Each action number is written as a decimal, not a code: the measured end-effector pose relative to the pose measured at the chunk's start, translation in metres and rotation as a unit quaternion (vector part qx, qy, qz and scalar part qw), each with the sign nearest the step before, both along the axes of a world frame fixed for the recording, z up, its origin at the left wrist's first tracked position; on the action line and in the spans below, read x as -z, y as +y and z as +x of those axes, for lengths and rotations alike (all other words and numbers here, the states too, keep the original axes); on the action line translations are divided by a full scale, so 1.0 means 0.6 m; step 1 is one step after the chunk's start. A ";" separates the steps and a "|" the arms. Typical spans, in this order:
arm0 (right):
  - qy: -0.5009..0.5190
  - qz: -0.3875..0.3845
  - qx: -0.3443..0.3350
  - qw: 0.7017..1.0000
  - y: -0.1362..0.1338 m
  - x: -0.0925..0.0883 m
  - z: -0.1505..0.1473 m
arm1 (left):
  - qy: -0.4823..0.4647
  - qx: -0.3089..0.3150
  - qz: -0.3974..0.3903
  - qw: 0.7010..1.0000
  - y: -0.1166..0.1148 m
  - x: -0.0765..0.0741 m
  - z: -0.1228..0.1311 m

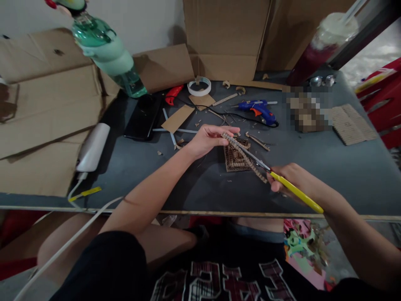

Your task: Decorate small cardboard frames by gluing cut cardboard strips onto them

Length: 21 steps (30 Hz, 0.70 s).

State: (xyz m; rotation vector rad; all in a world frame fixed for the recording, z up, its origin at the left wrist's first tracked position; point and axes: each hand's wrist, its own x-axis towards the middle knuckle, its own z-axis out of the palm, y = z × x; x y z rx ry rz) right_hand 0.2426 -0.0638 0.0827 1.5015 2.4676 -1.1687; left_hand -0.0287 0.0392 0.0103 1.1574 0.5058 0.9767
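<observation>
My left hand (pixel 210 140) pinches the upper end of a thin corrugated cardboard strip (pixel 250 164), which slants down to the right. In my right hand (pixel 290 177) are yellow-handled scissors (pixel 293 190), their blades lying along the strip and pointing toward my left fingers. Whether the blades are cutting into the strip I cannot tell. Below the strip, on the table, rests a small square piece built of layered corrugated cardboard (pixel 233 163), partly covered by the strip and blades.
A blue glue gun (pixel 258 109) lies behind my hands, near a tape roll (pixel 199 87) and cardboard scraps. To the left are a phone (pixel 142 119), a white power bank (pixel 93 148) and a green bottle (pixel 109 58). A ridged cardboard piece (pixel 354 124) and a drink cup (pixel 322 48) stand right.
</observation>
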 end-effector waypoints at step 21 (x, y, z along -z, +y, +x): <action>-0.009 0.006 -0.039 0.999 0.004 -0.004 0.003 | -0.004 -0.041 0.043 0.998 -0.004 0.001 0.003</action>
